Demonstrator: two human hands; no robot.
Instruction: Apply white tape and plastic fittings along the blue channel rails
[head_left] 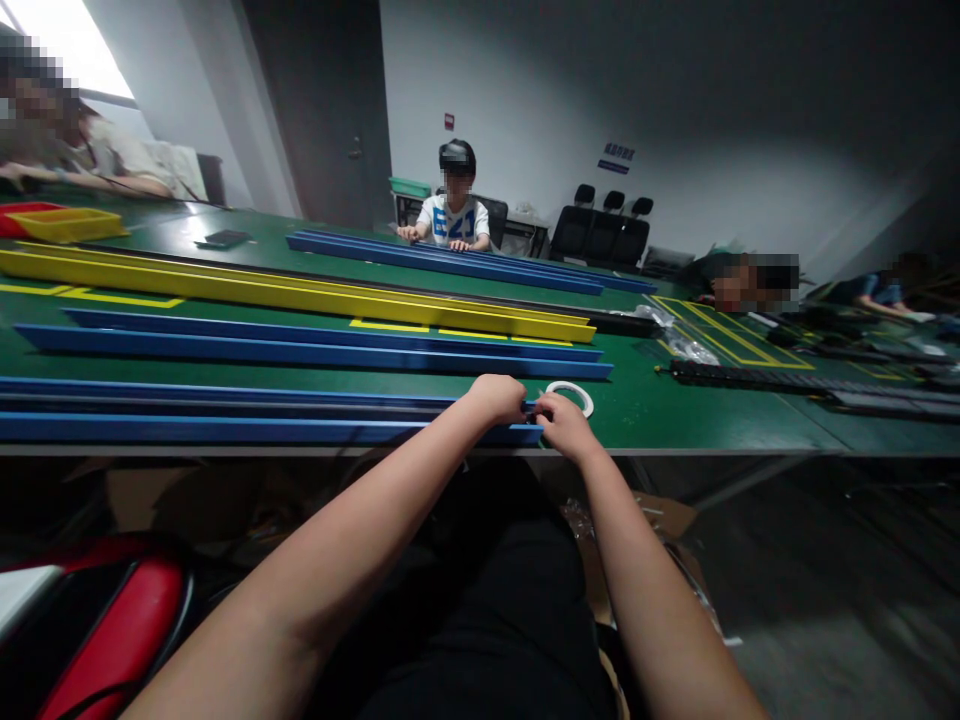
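A long blue channel rail [225, 430] lies along the near edge of the green table [675, 420], with a dark strip in its groove. My left hand [496, 397] is curled over the rail's right end, fingers closed on it. My right hand [564, 424] is closed in a pinch right at that end, touching the rail; what its fingertips hold is hidden. A white tape ring [571, 392] lies flat on the table just behind my right hand.
More blue rails [315, 350] and a long yellow rail [300, 292] lie further back. A black chain-like track [750, 377] and plastic bags sit at right. Other people sit around the table. A red chair [105, 620] is at lower left.
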